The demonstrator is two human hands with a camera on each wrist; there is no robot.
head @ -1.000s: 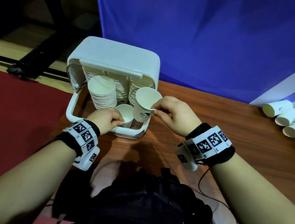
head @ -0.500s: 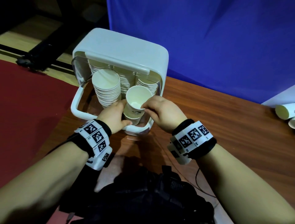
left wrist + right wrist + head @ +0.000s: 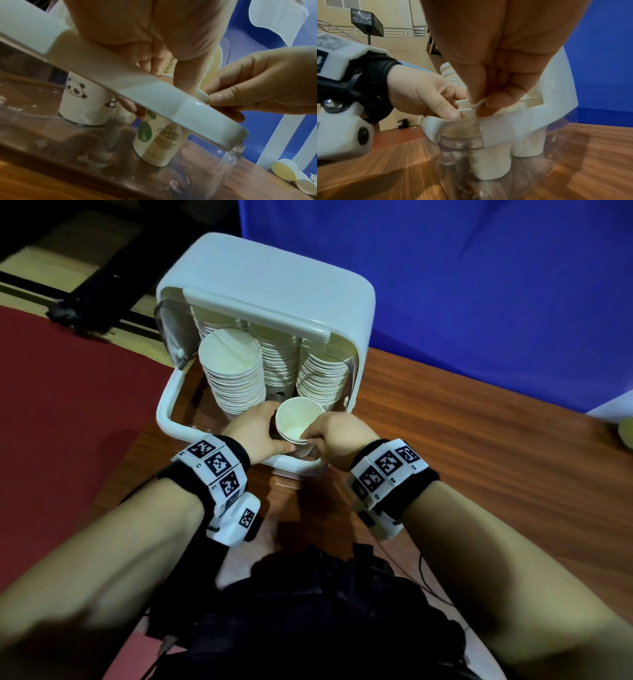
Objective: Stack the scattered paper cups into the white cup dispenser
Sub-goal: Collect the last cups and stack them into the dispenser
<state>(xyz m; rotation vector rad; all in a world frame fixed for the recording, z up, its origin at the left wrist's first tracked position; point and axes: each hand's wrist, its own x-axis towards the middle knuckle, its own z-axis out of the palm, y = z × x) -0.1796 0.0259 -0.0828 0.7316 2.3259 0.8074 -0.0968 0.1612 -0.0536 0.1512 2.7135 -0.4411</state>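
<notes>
The white cup dispenser (image 3: 274,292) stands open on the wooden table, with three tall stacks of paper cups (image 3: 233,371) inside. At its front rim (image 3: 154,97) both hands meet. My left hand (image 3: 262,433) curls round a lower cup (image 3: 159,142) with a green print, which stands on the clear floor of the dispenser. My right hand (image 3: 337,436) pinches the rim of the top paper cup (image 3: 294,422), which sits nested in that lower cup. In the right wrist view the two rims (image 3: 464,105) lie close together, one above the other, between my fingertips.
A panda-print cup (image 3: 80,102) stands beside the held one inside the dispenser. Loose cups (image 3: 288,171) lie on the table far to the right, one just showing at the edge (image 3: 627,433). A blue backdrop rises behind; red floor lies left of the table.
My right hand has carried its cup down and left into the cup that my left hand holds. The two are now nested, and both hands sit closer together at the dispenser's front.
</notes>
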